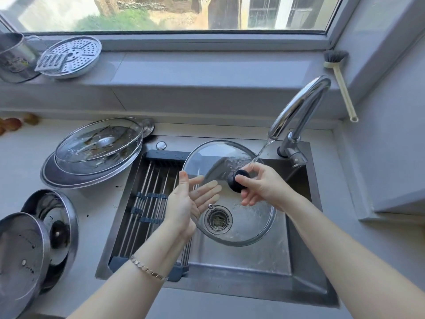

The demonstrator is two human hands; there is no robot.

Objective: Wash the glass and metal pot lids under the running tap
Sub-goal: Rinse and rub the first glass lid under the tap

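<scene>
Glass lid (250, 229) held over sink (299, 268), tilted, knob (239, 181) facing right.
Right hand (259, 183) grip: fingers and thumb curled round knob, carrying lid.
Tap (296, 107) running; stream (262, 150) lands by knob, on lid's upper part.
Left hand (184, 203) released, fingers straight behind lid, seen through glass; contact with glass unclear. Thumb at lid's left rim.
Judgement: left hand nearer for rubbing inner face, right turns lid by knob.
Waiting: second glass lid (99, 141) at back-left of surface (96, 203), metal lids (23, 256) at front-left corner.
</scene>
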